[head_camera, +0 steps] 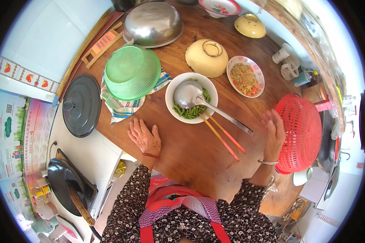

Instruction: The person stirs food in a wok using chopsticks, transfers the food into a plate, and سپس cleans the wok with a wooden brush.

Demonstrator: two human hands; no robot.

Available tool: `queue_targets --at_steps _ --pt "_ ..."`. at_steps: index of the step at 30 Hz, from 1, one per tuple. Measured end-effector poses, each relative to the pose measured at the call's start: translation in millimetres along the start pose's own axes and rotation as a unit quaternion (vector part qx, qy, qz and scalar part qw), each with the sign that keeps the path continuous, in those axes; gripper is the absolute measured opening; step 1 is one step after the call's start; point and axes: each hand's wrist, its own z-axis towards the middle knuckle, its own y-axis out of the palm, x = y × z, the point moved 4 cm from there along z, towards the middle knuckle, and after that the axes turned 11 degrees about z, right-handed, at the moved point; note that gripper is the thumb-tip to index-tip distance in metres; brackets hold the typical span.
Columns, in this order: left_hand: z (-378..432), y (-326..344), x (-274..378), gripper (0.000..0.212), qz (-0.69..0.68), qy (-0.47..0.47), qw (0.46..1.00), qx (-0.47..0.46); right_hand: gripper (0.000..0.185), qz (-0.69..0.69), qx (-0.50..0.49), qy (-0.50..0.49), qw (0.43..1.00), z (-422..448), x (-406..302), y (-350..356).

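My left hand (146,136) lies palm down on the wooden table (176,152), fingers apart, holding nothing. To the right, my right hand (273,133) is raised beside an upturned red plastic colander (301,133); its fingertips are blurred, and whether they touch the colander is unclear. Between my hands and farther back stands a white bowl (169,103) of cut green beans (188,113). A metal ladle (188,92) and a pair of chopsticks (220,138) rest in it, handles pointing right. Behind it are an upturned yellow bowl (205,57) and a patterned bowl of chopped food (245,76).
A green plastic basket (132,73) sits upside down on a checked cloth (121,111). Around the table are an upturned metal basin (152,24), a wooden-framed grater (105,42), a dark pot lid (81,104), and cups (281,54) by the wall. A wok (64,182) stands lower left.
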Motion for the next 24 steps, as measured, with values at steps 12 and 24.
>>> queue_targets --at_steps 12,24 --pt "4 -4 1 0.05 -0.025 -0.009 0.999 -0.032 0.061 -0.328 -0.201 -0.256 0.887 186 48 208" --pt "5 -5 0 0.052 -0.032 -0.021 0.998 -0.047 0.051 -0.07 -0.157 -0.097 0.98 243 16 204"
